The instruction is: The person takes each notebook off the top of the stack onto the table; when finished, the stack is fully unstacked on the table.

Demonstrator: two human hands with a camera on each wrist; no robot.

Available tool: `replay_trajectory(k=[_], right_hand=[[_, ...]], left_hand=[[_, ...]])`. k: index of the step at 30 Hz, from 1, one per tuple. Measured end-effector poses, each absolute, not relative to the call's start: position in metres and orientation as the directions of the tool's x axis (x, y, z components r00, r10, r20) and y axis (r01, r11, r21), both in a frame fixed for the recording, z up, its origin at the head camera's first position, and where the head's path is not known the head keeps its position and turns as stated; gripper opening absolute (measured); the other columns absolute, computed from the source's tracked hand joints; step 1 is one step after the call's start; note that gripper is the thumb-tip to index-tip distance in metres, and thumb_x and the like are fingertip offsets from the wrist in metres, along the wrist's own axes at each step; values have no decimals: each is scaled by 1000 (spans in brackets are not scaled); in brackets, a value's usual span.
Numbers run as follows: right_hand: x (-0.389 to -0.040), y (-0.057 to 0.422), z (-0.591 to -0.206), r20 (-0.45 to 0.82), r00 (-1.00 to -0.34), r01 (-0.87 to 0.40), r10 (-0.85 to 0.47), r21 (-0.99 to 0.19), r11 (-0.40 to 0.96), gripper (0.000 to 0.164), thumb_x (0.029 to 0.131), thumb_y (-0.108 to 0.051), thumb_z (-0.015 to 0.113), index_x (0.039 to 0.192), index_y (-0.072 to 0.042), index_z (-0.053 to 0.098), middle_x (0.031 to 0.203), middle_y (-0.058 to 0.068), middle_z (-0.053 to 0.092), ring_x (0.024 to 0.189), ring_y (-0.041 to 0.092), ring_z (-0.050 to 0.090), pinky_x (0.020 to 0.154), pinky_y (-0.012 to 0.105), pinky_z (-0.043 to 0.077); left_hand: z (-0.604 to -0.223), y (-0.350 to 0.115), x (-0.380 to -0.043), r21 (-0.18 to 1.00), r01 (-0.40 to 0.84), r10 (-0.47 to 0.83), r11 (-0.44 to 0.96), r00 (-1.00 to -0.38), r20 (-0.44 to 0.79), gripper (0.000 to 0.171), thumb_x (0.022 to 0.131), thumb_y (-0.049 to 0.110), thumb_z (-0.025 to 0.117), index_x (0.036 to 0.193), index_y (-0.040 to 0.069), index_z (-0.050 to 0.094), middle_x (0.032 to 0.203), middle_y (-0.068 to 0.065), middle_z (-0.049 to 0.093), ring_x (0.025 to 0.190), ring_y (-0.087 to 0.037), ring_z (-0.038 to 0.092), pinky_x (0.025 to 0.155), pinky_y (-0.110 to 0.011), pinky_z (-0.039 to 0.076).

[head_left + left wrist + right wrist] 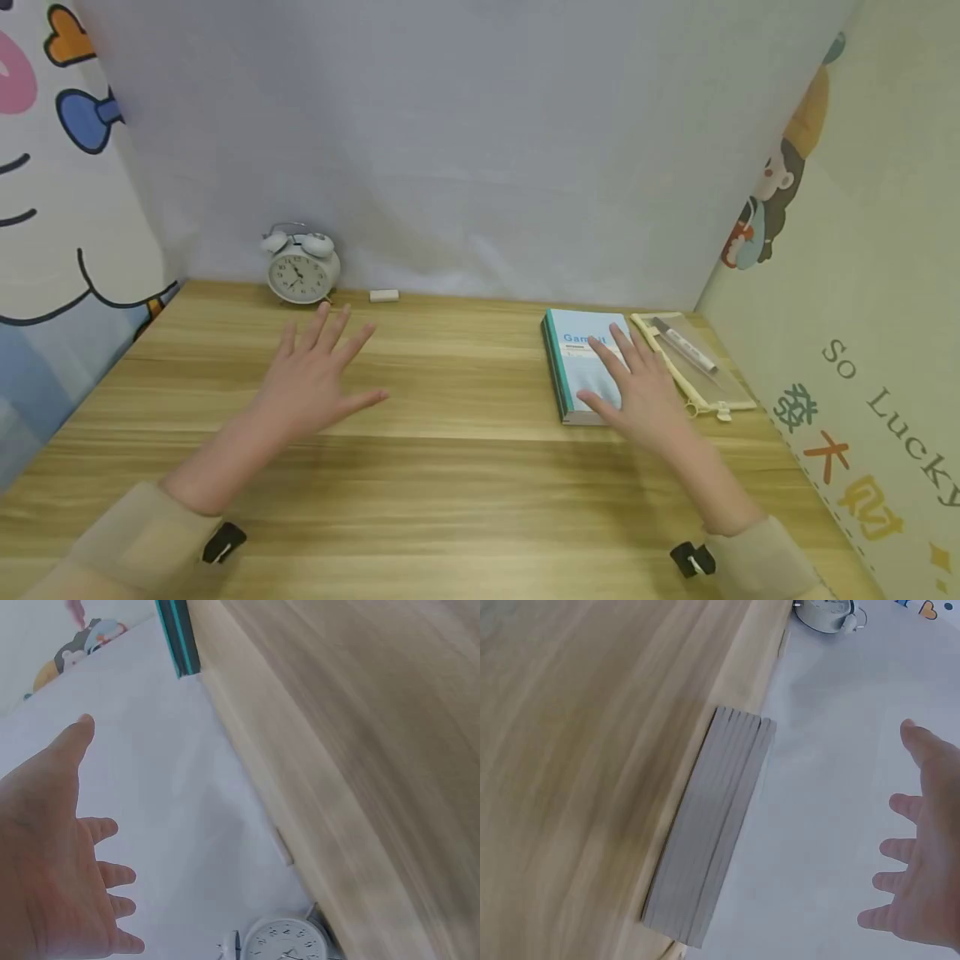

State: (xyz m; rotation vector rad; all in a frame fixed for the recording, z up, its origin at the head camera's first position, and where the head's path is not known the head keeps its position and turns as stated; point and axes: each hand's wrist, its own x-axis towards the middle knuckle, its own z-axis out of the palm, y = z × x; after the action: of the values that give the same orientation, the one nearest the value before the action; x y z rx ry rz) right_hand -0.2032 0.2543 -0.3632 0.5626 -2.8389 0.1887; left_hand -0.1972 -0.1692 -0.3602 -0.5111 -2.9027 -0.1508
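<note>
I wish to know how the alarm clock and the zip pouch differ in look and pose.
Pose: the alarm clock stands upright, while the zip pouch lies flat. Shape: the clock has a round dial; the pouch is four-sided. Look: the clock is white; the pouch is see-through with pale yellow edges, showing a pen inside. Both rest on the wooden table.

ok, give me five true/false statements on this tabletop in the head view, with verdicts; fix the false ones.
1. The left hand and right hand both hold nothing. True.
2. The round white twin-bell alarm clock lies face down. False: it stands upright, its dial showing.
3. A small white oblong block lies just right of the clock. True.
4. The right hand is nearer the clock than the left hand is. False: the left hand is nearer.
5. A translucent pouch with pale-yellow edging lies right of the pale-blue, teal-spined stack of books. True.
</note>
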Motion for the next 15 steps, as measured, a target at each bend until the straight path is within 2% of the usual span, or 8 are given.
replay_trajectory(k=[4,10,15], right_hand=[[-206,261,-354,273,-894,-389,-356,-79,918,76,90,-55,53,150,-19,26,157,16,14,143,40,6,109,64,14],[-211,273,-345,245,-918,-359,-312,-176,917,78,91,-54,53,152,-19,20,159,12,6,142,40,11,108,63,18],[-219,284,-344,288,-900,-375,-326,-136,917,77,91,-53,53,151,-16,22,156,17,15,140,42,17,105,65,22]], left_hand=[[-351,-161,-202,62,355,332,933,-914,233,91,82,73,47,152,21,21,158,-15,4,144,-35,-6,110,-64,0],[-345,-141,-211,71,380,357,922,-907,224,95,82,72,48,153,18,16,158,-15,7,144,-37,-1,112,-61,-1],[-344,-121,-220,80,399,372,914,-899,232,96,82,72,48,152,16,17,158,-14,7,145,-35,-1,113,-58,-2]])
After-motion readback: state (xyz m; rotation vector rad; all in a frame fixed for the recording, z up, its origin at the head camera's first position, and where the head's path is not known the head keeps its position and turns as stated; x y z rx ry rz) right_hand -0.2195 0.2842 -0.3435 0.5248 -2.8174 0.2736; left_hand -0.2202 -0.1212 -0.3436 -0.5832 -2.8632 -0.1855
